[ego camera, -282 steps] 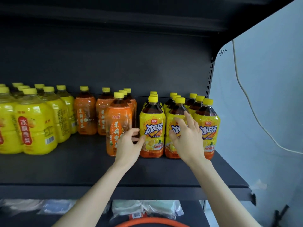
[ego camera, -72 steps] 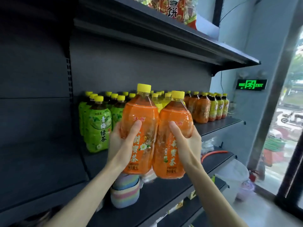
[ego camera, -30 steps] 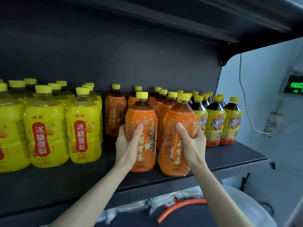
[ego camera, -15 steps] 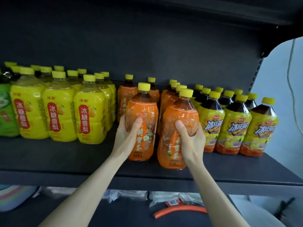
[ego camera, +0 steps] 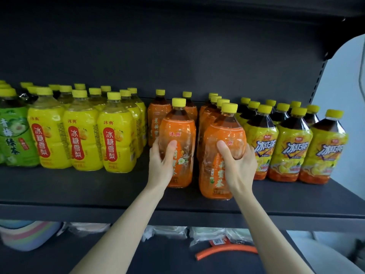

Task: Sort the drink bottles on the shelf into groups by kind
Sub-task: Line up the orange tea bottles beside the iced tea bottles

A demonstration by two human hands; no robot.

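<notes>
Two orange jasmine-tea bottles stand upright at the front of the dark shelf point(ego camera: 98, 191). My left hand point(ego camera: 161, 165) grips the left orange bottle point(ego camera: 178, 135); my right hand point(ego camera: 238, 165) grips the right orange bottle point(ego camera: 224, 133). Behind them stand more orange bottles point(ego camera: 158, 117). Left of these is a block of yellow pear-drink bottles point(ego camera: 116, 139), with green-tea bottles point(ego camera: 11, 135) at the far left. To the right are iced-tea bottles point(ego camera: 292, 143) with yellow labels and dark liquid.
The shelf's front strip before the yellow bottles is bare. A lower shelf holds packaged goods point(ego camera: 207, 234), an orange hose point(ego camera: 225, 252) and stacked pastel bowls point(ego camera: 25, 236). A pale wall point(ego camera: 339, 80) lies right of the shelf's upright.
Both hands brought the two orange bottles from in front of the shelving onto the shelf, in front of the other orange ones. In the last half second the bottles have stayed in place.
</notes>
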